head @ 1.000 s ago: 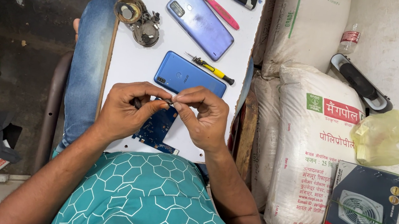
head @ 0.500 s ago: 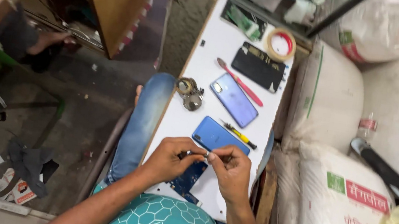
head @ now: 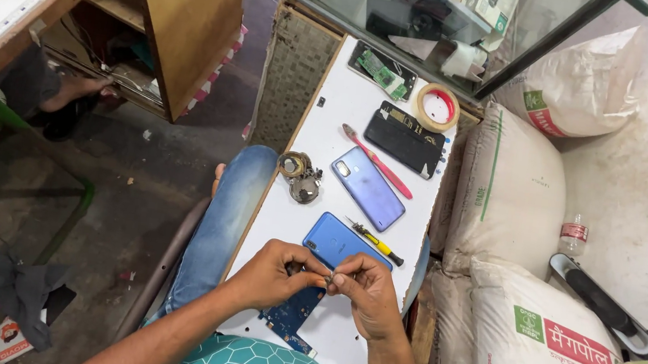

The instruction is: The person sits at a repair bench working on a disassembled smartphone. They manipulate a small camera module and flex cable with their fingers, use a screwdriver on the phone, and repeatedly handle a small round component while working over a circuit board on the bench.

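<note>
View pulled back | both hands (head: 328,278) unmoved, fingertips meeting | grip pinched on small part (head: 326,275) above circuit board (head: 290,315)

Just beyond hands: blue phone back cover (head: 343,243), small yellow-handled screwdriver (head: 376,242) beside it.
Further out: purple phone (head: 368,188), red tool (head: 377,161), black phone (head: 405,138), tape roll (head: 438,107).
Fwd-left of hands: padlock w/ keys (head: 300,177).
Right of hands: white sacks (head: 543,353), plastic bottle (head: 573,236).
Far end: glass case (head: 414,6).

White board (head: 328,137), phones (head: 367,188), tape roll (head: 438,107), padlock (head: 301,179)
</note>
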Tool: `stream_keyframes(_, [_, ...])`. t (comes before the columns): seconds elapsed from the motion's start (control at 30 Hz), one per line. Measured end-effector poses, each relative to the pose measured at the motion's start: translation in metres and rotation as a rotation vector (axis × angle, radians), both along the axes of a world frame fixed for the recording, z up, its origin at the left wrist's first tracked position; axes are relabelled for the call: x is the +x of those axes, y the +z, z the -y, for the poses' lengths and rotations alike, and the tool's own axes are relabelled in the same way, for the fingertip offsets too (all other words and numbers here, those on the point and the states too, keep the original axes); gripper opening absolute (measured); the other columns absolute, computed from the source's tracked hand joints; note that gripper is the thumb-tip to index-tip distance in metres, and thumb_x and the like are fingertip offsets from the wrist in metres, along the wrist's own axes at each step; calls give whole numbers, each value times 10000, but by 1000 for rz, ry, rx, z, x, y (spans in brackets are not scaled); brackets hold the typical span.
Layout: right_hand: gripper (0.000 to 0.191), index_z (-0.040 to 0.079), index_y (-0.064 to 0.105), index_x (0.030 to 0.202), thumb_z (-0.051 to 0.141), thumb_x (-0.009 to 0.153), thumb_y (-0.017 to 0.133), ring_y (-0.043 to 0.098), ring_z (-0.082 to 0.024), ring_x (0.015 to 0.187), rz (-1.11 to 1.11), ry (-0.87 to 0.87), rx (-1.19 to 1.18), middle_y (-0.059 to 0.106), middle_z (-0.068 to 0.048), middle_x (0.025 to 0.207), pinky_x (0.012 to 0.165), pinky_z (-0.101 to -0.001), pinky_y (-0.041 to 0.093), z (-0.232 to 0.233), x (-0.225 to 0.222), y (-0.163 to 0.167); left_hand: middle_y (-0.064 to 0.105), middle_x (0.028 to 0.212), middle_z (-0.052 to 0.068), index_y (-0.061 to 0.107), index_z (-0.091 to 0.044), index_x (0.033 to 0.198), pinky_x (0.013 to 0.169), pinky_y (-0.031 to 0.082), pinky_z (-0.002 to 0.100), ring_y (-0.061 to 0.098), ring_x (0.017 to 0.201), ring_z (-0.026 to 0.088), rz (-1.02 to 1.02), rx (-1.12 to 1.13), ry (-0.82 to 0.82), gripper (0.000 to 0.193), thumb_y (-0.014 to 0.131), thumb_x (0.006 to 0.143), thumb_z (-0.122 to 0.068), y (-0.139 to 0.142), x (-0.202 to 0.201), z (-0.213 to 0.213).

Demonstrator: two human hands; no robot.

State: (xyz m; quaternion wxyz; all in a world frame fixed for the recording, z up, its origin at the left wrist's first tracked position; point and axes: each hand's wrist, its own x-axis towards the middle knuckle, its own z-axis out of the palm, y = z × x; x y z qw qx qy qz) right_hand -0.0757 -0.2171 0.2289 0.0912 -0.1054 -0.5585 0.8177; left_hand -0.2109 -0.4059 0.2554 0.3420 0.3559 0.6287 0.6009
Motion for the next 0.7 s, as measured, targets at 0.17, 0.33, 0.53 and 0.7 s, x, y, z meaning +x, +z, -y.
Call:
stream_keyframes(0.17, [97, 22, 668, 943, 25, 919, 762, 679, -167, 804, -141, 21, 45, 680, -95, 881, 757, -324, 582, -1, -3, 0, 780, 800, 23, 814, -47, 977, 561, 448, 210, 548, 602, 25, 103, 49, -28, 138, 804, 859, -118, -9, 1, -8])
stream_keyframes(0.33, [100, 39, 662, 955, 7, 918, 749, 677, -161, 851, -268, -10, 117, 690, -98, 924, 791, -324, 582, 0, 0, -6, 776, 813, 32, 790, -29, 983, 619, 496, 191, 621, 673, 21, 242, 134, -46, 146, 813, 859, -102, -22, 3, -11])
stream_keyframes(0.53, [103, 37, 667, 955, -36, 933, 736, 677, -160, 860, -307, -26, 154, 694, -107, 942, 805, -319, 583, -4, 0, -21, 756, 809, 47, 797, -10, 982, 629, 496, 194, 613, 688, 42, 291, 177, -58, 156, 837, 853, -90, -31, 2, -14])
stream_keyframes(0.7, [115, 17, 671, 982, -90, 946, 685, 659, -145, 849, -380, -46, 46, 698, -114, 958, 761, -285, 549, 16, 0, -19, 791, 857, 49, 780, -20, 975, 701, 577, 205, 713, 761, 62, 410, 215, -97, 127, 799, 862, -74, -17, 2, -12])
